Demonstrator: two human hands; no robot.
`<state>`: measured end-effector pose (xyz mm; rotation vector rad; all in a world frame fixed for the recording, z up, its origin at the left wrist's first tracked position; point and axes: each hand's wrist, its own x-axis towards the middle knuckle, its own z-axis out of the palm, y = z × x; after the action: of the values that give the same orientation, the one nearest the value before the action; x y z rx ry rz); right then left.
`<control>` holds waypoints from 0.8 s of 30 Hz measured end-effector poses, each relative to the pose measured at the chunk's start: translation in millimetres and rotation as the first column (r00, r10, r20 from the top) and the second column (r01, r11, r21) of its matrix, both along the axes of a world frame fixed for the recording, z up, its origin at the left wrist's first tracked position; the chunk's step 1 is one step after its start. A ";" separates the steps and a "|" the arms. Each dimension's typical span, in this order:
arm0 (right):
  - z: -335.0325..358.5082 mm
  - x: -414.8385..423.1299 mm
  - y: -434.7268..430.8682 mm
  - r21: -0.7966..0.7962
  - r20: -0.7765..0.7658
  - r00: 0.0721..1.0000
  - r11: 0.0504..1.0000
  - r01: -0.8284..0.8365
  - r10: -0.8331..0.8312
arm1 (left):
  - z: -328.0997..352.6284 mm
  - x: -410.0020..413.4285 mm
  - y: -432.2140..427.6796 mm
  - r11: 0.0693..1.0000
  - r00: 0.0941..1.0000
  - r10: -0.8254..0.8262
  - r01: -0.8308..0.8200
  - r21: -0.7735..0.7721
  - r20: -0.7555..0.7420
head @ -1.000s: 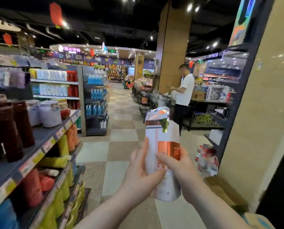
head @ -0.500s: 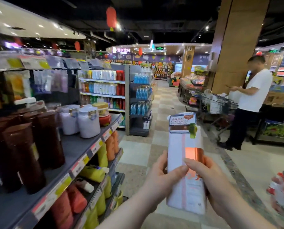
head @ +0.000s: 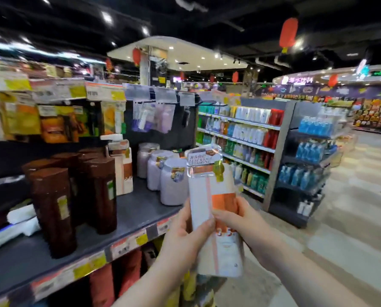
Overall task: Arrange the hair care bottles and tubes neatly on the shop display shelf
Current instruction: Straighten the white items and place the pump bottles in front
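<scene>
Gripping unshelved white-orange hair care pack (head: 207, 191): left hand (head: 183, 238), right hand (head: 249, 227) both clamped. Brown bottles (head: 101, 191) upright on display shelf (head: 132, 209).

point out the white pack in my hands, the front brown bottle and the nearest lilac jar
white pack (head: 204, 196): head view, upper white front.
front brown bottle (head: 52, 218): head view, middle of its body.
nearest lilac jar (head: 173, 191): head view, lower front wall.

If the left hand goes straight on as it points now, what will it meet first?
Probably the nearest pale jar on the shelf; the left hand, gripping the pack, points toward it. Depth is unclear.
</scene>
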<state>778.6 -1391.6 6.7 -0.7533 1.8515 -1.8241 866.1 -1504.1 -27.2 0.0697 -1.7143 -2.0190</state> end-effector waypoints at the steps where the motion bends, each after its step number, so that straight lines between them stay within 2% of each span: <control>1: 0.4 -10.7 -9.6 0.018 -0.004 0.998 0.998 -0.057 0.057 | -1.3 -3.0 -2.4 0.998 0.998 0.058 -0.058 0.014 -0.009; 5: 0.8 -38.2 -56.9 0.126 -0.005 0.966 0.958 -0.257 0.260 | -3.5 -6.3 -25.3 0.967 0.967 0.253 -0.253 0.028 0.014; 9: 7.8 -59.4 -107.5 0.206 -0.050 0.917 0.902 -0.379 0.396 | -5.9 -19.7 -59.1 0.912 0.914 0.406 -0.405 -0.062 -0.003; 13: 19.1 -79.3 -154.0 0.263 -0.101 0.895 0.880 -0.396 0.434 | -7.0 -40.1 -94.5 0.897 0.898 0.438 -0.439 -0.055 -0.040; 18: 28.8 -103.4 -202.8 0.395 -0.203 0.818 0.809 -0.435 0.539 | -19.5 -64.1 -138.6 0.845 0.848 0.530 -0.528 -0.077 -0.004; 22: 29.1 -110.6 -225.9 0.427 -0.300 0.760 0.794 -0.433 0.576 | -34.5 -80.3 -159.6 0.805 0.805 0.592 -0.590 -0.061 0.021; 24: 27.9 -117.4 -235.1 0.417 -0.282 0.742 0.775 -0.476 0.608 | -37.6 -85.1 -166.9 0.779 0.779 0.626 -0.622 -0.079 0.033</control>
<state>661.2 -1626.7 34.7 -1.4524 1.8173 -1.0046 780.9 -1670.9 -64.9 0.6050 -1.5127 -1.4673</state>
